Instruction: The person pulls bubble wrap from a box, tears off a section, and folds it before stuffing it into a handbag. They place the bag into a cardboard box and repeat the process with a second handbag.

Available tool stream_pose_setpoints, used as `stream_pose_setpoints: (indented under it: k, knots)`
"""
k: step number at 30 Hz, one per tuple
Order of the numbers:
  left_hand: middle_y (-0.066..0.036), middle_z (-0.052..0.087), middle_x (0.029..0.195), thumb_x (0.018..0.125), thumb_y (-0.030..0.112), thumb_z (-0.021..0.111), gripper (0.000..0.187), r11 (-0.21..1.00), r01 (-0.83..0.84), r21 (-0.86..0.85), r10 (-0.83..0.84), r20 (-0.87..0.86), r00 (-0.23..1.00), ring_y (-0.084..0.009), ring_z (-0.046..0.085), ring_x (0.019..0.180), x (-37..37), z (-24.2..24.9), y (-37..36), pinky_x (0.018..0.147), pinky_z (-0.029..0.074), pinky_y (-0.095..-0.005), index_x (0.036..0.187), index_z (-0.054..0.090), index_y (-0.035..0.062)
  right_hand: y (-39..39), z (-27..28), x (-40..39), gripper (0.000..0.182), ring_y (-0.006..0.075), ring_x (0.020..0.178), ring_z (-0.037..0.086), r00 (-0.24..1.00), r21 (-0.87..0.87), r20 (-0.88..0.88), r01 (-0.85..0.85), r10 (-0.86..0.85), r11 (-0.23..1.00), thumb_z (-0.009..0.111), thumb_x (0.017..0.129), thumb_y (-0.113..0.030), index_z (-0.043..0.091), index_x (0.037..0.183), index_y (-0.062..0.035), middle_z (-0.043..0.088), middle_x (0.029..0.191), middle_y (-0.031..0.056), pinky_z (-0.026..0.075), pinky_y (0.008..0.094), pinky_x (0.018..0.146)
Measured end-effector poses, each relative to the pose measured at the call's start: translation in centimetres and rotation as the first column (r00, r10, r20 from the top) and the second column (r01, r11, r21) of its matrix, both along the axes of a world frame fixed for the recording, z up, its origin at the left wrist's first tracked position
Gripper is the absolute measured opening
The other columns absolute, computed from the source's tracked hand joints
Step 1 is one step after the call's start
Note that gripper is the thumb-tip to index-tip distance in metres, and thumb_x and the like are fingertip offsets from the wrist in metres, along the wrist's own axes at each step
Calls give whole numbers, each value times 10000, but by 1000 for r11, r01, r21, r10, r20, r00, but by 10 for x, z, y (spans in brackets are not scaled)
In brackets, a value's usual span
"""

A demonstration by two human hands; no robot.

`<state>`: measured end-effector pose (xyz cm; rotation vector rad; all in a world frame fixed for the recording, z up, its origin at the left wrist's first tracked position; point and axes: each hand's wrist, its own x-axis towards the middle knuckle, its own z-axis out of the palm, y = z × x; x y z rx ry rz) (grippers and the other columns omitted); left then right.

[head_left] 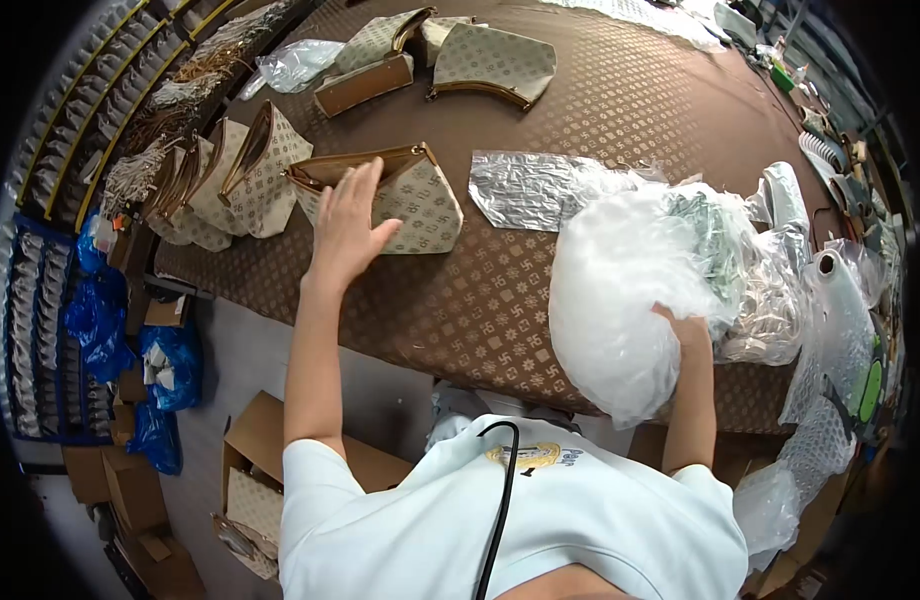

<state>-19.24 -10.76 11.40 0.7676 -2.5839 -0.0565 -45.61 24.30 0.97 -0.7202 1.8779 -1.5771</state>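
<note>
My left hand [350, 230] is spread, its fingers lying against the front of a patterned beige bag [425, 205] whose brown-trimmed mouth gapes open. On the right, my right hand [685, 325] has its fingers on a big bundle of thin white plastic [620, 290]; the fingertips are partly hidden in it. Silvery clear plastic packaging [520, 188] lies flat between the bag and the bundle. Left of the bag, several similar bags [270, 170] lean together in a row.
More bags [495, 65] and a crumpled clear bag [300, 65] lie at the table's far side. Bubble wrap [830, 340] hangs at the right edge. Racks stand at the left, with blue bags [100, 315] and an open cardboard box [255, 435] on the floor.
</note>
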Motion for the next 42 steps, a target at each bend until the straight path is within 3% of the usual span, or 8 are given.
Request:
stream_pose_setpoints:
  k: [1,4,10,18,22,34,39,42]
  knots:
    - [-79,479,1271,764,204,661,581,992,-46,-116,63,146,987,-262,407,1219,12,-34,-52,1060,209,-513,1292,423,163,-17,7,6,455,144,1023,537,856,-192,458,-169,240,967,633,798,-46,488,1229,-39,579,1105,60,476,267,848]
    - [-77,546,1072,758,139,637,439,992,5,-123,57,495,867,-244,503,1069,33,-59,-116,1055,188,-557,1178,515,162,-115,62,70,826,258,969,569,650,309,-357,-595,670,742,627,687,20,229,1405,-75,596,1027,168,451,335,836]
    - [-23,513,719,654,42,576,109,847,531,1,-504,313,805,-210,566,699,56,-80,-86,590,446,-349,732,599,116,-250,76,158,1227,370,769,592,332,662,-388,-548,860,511,796,545,-165,-52,1431,-113,607,810,209,444,400,741]
    - [-80,605,940,593,323,778,862,895,404,-189,-375,171,911,-239,596,814,48,-23,-76,693,472,-356,1309,349,106,-238,5,184,890,301,1146,475,202,679,-542,-467,816,567,846,480,-289,446,1263,-148,550,1166,138,387,380,924]
    - [-141,637,797,767,127,567,163,964,253,79,-261,452,853,-303,641,749,23,-57,-104,642,515,-401,924,580,80,-230,11,181,877,276,967,577,154,788,-448,-397,881,470,840,487,-333,463,1261,-162,622,941,102,422,369,826]
    - [-195,634,870,808,183,437,250,883,55,467,-305,480,823,-361,604,833,10,-41,-50,733,476,-463,920,582,14,-120,148,101,568,199,1060,557,730,-11,131,-675,671,737,616,798,-266,426,1288,-52,527,1233,106,436,360,937]
    - [-214,629,941,846,246,437,379,-93,483,870,84,-477,875,-275,608,901,21,-80,-34,792,454,-361,1129,559,25,-176,176,106,688,245,1117,515,847,475,289,-531,446,701,714,737,-394,466,1266,-30,533,1214,148,379,333,966]
    - [-116,633,848,827,202,479,331,687,83,722,-386,265,883,-194,603,821,3,-71,-58,746,455,-322,1083,548,3,-194,105,103,402,123,919,562,755,315,246,-655,608,687,696,774,-321,626,1046,-35,620,1012,31,450,269,785]
